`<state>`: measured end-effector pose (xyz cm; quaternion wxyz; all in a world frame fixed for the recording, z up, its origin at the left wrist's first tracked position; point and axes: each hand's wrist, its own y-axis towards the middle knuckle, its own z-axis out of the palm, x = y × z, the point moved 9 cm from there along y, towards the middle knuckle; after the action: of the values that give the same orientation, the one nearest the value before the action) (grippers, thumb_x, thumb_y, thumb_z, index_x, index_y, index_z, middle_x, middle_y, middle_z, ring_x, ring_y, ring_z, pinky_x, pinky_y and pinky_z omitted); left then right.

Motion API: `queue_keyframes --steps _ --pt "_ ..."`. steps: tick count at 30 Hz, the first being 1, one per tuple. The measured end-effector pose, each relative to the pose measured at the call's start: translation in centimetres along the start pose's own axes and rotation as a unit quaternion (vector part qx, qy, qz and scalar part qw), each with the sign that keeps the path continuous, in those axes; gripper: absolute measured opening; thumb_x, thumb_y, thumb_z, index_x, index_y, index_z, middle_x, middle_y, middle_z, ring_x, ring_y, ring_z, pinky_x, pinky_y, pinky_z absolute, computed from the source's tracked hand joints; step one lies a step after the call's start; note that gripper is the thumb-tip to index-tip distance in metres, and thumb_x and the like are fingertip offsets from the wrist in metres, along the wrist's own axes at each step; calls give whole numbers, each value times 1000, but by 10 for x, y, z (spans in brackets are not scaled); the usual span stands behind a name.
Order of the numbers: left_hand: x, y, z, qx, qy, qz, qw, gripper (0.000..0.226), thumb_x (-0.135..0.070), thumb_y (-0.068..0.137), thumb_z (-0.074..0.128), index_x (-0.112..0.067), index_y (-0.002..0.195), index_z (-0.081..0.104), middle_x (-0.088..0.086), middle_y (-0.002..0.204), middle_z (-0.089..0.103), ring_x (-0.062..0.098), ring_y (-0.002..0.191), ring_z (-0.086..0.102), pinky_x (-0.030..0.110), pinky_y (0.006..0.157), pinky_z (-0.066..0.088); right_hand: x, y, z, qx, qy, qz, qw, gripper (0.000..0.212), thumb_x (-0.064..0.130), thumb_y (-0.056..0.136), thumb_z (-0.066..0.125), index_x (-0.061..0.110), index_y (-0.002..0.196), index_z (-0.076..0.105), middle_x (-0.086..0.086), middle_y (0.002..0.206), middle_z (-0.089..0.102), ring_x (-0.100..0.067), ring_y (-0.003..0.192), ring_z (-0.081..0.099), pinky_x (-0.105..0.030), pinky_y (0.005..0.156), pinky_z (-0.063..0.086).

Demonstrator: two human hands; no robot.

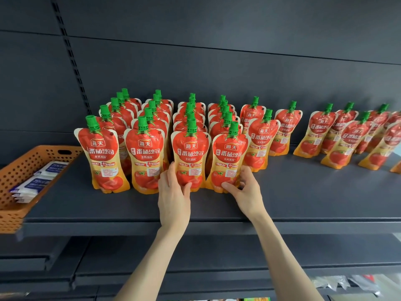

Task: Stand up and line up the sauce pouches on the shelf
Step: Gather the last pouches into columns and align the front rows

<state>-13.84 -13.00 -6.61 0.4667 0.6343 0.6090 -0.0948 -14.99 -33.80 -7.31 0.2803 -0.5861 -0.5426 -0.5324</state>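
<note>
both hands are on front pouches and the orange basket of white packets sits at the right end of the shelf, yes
No: the head view shows the orange perforated basket at the left end of the dark grey shelf, not the right. The left hand and right hand do hold front red-and-yellow green-capped sauce pouches.

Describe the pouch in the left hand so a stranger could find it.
On the dark grey shelf, right of the orange plastic basket, stand four neat columns of red green-capped sauce pouches. It is the front pouch of the third column from the left. Only it has the left hand gripping its lower left edge.
</note>
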Motion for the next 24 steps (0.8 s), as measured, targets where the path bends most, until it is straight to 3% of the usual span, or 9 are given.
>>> queue_keyframes --steps 8,16,24 --pt "1 1 1 4 -2 -1 1000 62 -21 82 69 -9 136 39 16 132 47 31 124 45 43 89 49 -5 3 -1 19 10 11 1000 38 14 84 68 21 113 46 7 113 60 -5 104 57 -8 74 46" --pt "1 0 0 0 -3 -3 1000 62 -20 82 69 -8 136 39 16 131 48 31 124 45 43 89 49 -4 3 1 15 -1 8 1000 39 13 84 67 22 115 45 11 110 58 3 97 55 1 72 43" --pt "0 0 -1 0 -6 2 1000 61 -19 83 68 -9 136 38 15 131 47 30 125 44 43 89 49 -4 3 1 5 -14 0 1000 42 14 84 68 16 119 47 9 111 59 -4 102 56 -10 79 44"
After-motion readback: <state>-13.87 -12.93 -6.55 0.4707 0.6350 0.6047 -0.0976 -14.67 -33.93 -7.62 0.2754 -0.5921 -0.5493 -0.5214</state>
